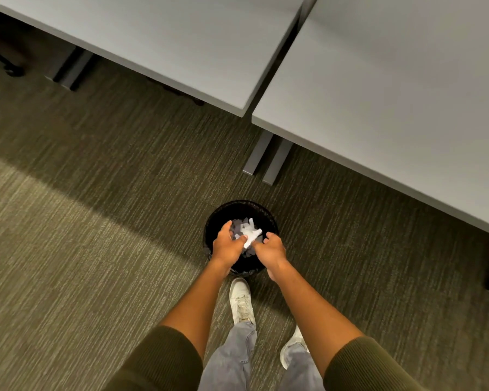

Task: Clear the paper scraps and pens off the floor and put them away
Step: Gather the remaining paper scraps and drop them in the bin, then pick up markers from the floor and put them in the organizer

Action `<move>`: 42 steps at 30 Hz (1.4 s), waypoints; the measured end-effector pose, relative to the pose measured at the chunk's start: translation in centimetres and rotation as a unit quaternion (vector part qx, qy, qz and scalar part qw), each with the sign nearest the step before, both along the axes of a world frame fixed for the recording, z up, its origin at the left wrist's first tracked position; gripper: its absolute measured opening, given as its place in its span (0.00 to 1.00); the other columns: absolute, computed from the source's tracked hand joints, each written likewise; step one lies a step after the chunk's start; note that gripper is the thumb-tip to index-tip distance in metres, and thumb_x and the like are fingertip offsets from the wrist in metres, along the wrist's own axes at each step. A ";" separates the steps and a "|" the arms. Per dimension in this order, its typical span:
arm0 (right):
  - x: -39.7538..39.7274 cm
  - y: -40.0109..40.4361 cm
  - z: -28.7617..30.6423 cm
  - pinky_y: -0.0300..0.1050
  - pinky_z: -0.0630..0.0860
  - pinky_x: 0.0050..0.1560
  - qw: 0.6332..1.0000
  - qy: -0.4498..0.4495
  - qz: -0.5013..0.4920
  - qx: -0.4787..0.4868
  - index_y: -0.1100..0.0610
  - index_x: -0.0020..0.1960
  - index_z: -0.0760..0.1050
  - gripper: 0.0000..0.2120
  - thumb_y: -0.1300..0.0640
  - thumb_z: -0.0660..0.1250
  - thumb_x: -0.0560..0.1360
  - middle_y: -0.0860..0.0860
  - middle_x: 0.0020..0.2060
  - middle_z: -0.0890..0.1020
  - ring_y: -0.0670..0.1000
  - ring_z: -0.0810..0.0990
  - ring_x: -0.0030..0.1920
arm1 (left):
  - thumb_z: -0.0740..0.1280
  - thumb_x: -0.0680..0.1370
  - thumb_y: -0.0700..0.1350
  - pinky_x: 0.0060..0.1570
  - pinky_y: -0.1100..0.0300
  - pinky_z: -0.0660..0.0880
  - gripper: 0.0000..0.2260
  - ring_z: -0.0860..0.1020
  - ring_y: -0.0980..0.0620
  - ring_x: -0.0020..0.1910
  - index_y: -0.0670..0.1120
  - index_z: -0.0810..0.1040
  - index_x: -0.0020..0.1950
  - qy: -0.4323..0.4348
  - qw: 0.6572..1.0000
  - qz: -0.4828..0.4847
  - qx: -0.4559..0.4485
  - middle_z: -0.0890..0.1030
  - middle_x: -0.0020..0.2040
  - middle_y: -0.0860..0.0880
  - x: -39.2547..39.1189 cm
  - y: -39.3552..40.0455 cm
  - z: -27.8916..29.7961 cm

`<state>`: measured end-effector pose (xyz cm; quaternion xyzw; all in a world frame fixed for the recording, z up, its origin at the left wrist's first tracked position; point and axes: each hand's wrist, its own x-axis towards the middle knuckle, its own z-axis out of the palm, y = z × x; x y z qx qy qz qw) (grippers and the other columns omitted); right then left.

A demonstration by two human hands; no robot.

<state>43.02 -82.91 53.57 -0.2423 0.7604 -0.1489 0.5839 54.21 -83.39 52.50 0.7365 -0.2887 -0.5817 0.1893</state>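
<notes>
Both hands out front, low: left hand [227, 245] fingers spread; right hand [270, 247] curled.

head view, looking steeply down, standing height
</notes>
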 end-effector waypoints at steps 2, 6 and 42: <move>-0.5 0.2 -0.1 0.46 0.72 0.55 1.000 0.008 0.003 0.008 0.59 0.70 0.68 0.22 0.58 0.66 0.78 0.57 0.64 0.76 0.57 0.75 0.64 | 0.68 0.77 0.45 0.66 0.46 0.72 0.32 0.70 0.45 0.69 0.49 0.57 0.78 0.002 1.000 -0.013 0.008 0.68 0.73 0.43 0.3 0.3 -0.2; -1.5 0.6 0.3 0.49 0.72 0.62 1.000 0.018 -0.001 0.020 0.58 0.74 0.63 0.26 0.58 0.66 0.78 0.57 0.70 0.71 0.58 0.72 0.68 | 0.68 0.77 0.47 0.68 0.51 0.69 0.34 0.66 0.45 0.73 0.51 0.53 0.79 -0.002 0.999 -0.051 0.002 0.65 0.75 0.43 0.7 0.6 0.3; -24.3 35.4 13.2 0.57 0.67 0.69 0.930 0.312 -0.193 -0.005 0.52 0.78 0.51 0.37 0.37 0.60 0.77 0.56 0.76 0.56 0.60 0.62 0.73 | 0.64 0.77 0.58 0.73 0.36 0.54 0.39 0.45 0.41 0.79 0.52 0.44 0.79 -0.194 0.560 -0.775 -0.220 0.48 0.80 0.42 -25.0 19.5 13.1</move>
